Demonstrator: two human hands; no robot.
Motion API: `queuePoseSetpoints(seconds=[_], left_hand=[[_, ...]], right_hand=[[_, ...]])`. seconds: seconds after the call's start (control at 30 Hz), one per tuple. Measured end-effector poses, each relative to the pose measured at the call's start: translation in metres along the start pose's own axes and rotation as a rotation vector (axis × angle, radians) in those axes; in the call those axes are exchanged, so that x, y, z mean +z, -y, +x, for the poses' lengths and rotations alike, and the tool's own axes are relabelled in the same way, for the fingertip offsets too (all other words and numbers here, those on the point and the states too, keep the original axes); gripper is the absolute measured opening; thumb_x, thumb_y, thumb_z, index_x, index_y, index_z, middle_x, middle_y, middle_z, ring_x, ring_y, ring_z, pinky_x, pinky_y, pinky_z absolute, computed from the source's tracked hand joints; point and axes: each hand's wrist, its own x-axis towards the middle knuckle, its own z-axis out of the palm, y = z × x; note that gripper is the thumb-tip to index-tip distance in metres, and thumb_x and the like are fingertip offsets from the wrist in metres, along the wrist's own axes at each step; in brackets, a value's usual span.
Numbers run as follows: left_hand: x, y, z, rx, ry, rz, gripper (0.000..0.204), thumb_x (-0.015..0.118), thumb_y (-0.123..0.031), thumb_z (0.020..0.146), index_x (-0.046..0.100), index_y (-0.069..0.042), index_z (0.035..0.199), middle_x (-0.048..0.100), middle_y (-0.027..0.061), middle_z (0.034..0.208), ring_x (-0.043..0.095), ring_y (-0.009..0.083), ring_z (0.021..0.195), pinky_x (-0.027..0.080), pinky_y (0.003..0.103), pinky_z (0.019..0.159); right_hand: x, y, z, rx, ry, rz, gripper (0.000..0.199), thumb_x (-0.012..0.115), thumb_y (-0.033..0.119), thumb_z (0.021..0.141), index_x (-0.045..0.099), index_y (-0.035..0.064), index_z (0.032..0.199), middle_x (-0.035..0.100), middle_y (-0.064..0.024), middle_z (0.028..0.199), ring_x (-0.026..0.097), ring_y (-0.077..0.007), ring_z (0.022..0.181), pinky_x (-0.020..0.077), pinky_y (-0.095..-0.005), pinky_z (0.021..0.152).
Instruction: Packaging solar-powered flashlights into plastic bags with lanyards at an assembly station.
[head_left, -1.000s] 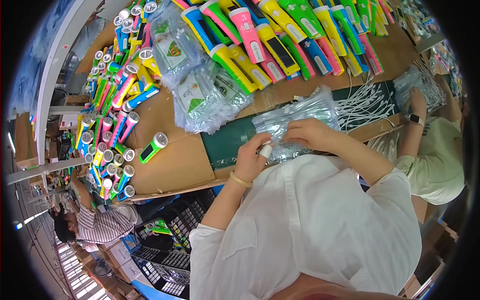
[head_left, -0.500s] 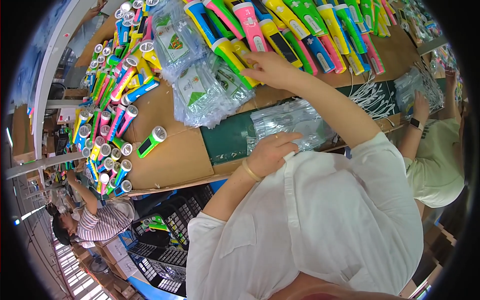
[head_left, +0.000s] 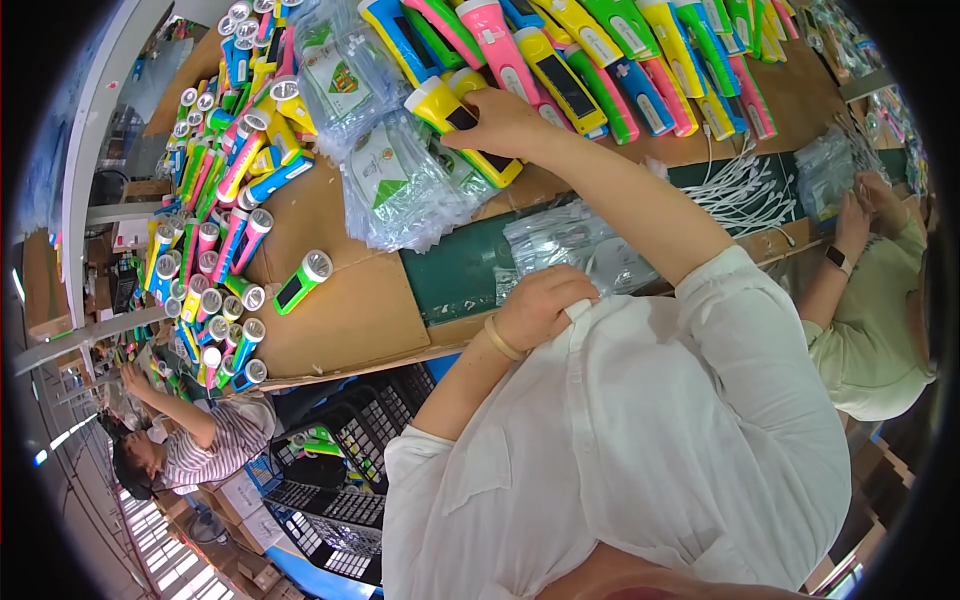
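My right hand (head_left: 503, 122) reaches over the table with its fingers curled round a yellow-and-green flashlight (head_left: 433, 101) that has a dark panel. This flashlight lies at the near edge of a row of colourful flashlights (head_left: 560, 82), beside clear plastic bags with printed cards (head_left: 387, 185). My left hand (head_left: 546, 305) is held close to my body, fingers closed on the front edge of my white shirt (head_left: 590, 330). Just beyond it, a stack of clear plastic bags (head_left: 570, 240) lies at the table's near edge.
Many flashlights (head_left: 235, 175) are heaped at the left, and a single green one (head_left: 303, 282) lies apart on the cardboard (head_left: 350, 325). White cables (head_left: 745, 195) lie to the right. Black crates (head_left: 335, 505) stand below the table. Co-workers (head_left: 215, 440) are at left and right.
My right hand has moved slightly left and closed round the yellow-and-green flashlight, which has shifted a little. The fingers of my left hand have curled in at the shirt.
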Motion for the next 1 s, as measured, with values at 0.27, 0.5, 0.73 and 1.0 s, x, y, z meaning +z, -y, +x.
queuePoseSetpoints(seconds=[0.27, 0.5, 0.73, 1.0], left_hand=[[-0.001, 0.002, -0.008, -0.059, -0.126, -0.008, 0.012, 0.074, -0.002, 0.081, 0.072, -0.004, 0.092, 0.068, 0.0102, 0.09, 0.066, 0.0273, 0.082, 0.054, 0.035, 0.073], [-0.001, -0.001, -0.002, -0.051, -0.22, 0.06, 0.017, 0.074, 0.001, 0.076, 0.071, -0.005, 0.092, 0.066, 0.0105, 0.09, 0.064, 0.029, 0.081, 0.053, 0.036, 0.073], [-0.007, -0.004, 0.006, 0.04, -0.23, 0.05, 0.018, 0.079, 0.0, 0.072, 0.071, -0.003, 0.089, 0.063, 0.009, 0.087, 0.061, 0.0263, 0.078, 0.05, 0.034, 0.07], [-0.001, 0.004, 0.031, 0.119, -0.106, -0.066, 0.018, 0.077, 0.001, 0.074, 0.069, -0.003, 0.09, 0.061, 0.0099, 0.089, 0.06, 0.0269, 0.082, 0.049, 0.034, 0.074]], right_hand=[[-0.055, -0.049, -0.142, -0.081, 0.055, 0.74, 0.06, 0.08, 0.024, 0.087, 0.051, 0.001, 0.134, 0.067, -0.0103, 0.119, 0.065, -0.0168, 0.109, 0.0529, -0.0324, 0.093], [-0.059, -0.06, -0.21, -0.14, 0.291, 0.276, 0.053, 0.07, 0.023, 0.094, 0.044, 0.0019, 0.136, 0.067, -0.0221, 0.114, 0.067, -0.0395, 0.103, 0.0526, -0.0432, 0.088], [-0.093, -0.021, -0.22, -0.112, 0.498, -0.523, 0.037, 0.072, 0.017, 0.087, 0.057, 0.0036, 0.118, 0.068, -0.0162, 0.101, 0.07, -0.0362, 0.093, 0.0562, -0.0454, 0.079], [-0.028, -0.051, -0.239, -0.267, 0.319, -0.605, 0.034, 0.06, 0.015, 0.09, 0.055, 0.0053, 0.122, 0.063, -0.0142, 0.104, 0.07, -0.0344, 0.092, 0.0567, -0.0427, 0.077]])
